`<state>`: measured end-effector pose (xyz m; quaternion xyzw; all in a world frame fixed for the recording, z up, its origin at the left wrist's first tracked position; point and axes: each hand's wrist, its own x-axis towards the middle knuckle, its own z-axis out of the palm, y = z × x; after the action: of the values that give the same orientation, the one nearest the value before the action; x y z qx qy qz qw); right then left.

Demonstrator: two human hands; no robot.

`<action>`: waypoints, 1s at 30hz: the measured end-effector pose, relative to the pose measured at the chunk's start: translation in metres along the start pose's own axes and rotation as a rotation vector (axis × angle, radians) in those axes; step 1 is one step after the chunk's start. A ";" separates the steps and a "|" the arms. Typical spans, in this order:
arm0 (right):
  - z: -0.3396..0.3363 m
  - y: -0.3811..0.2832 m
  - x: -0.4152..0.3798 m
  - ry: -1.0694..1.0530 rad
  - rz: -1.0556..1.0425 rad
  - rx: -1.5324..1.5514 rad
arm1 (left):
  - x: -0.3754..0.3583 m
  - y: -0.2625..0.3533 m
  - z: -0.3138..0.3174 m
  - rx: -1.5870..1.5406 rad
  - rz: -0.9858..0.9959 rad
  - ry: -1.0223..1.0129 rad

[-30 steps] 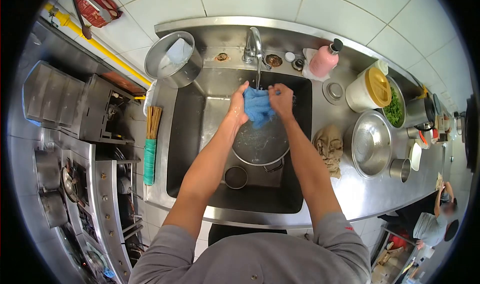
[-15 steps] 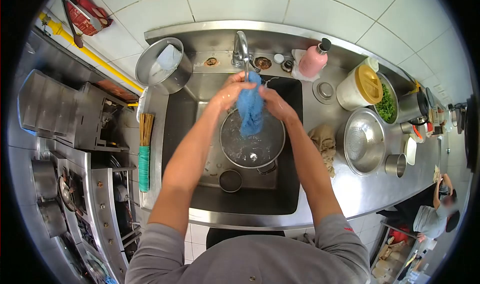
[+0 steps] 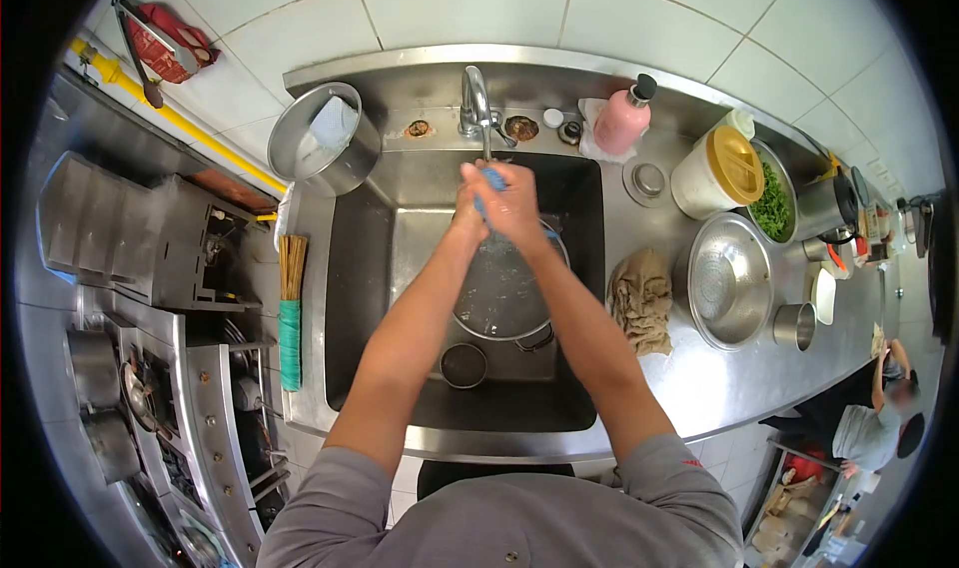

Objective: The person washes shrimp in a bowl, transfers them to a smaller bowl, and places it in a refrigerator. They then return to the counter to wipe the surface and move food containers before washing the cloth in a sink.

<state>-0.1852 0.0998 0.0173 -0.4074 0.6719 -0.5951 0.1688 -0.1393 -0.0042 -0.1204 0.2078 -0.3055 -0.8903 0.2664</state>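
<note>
Both my hands are pressed together just below the faucet (image 3: 478, 103), closed around a blue cloth (image 3: 488, 180) that is bunched up so only bits of it show. My left hand (image 3: 469, 203) grips it from the left side. Wrapped over it from the right is my right hand (image 3: 511, 203). Beneath them, in the sink (image 3: 370, 228), stands a large round pot (image 3: 504, 298) with water in it, partly covered by my hands and forearms. A small round metal cup (image 3: 464, 366) sits on the sink floor nearer to me.
Left of the faucet stands a tall metal pot (image 3: 330, 163). A pink soap bottle (image 3: 621, 123), a crumpled brown cloth (image 3: 641, 303), a metal colander (image 3: 729, 283) and a yellow-lidded container (image 3: 704, 178) line the right counter. A bundled stick brush (image 3: 290, 318) lies left. Another person (image 3: 864, 428) is far right.
The blue cloth, hanging spread between my hands before, is now squeezed into a bunch. My hands have come together and show more of the pot's near part.
</note>
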 end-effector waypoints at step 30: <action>-0.011 0.083 0.006 0.239 0.175 -0.208 | -0.076 0.064 0.094 0.323 -0.180 0.154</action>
<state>-0.2258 0.0989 -0.0567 -0.2892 0.7780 -0.5494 0.0959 -0.1091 0.0394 0.0055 0.3417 -0.4032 -0.8314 0.1717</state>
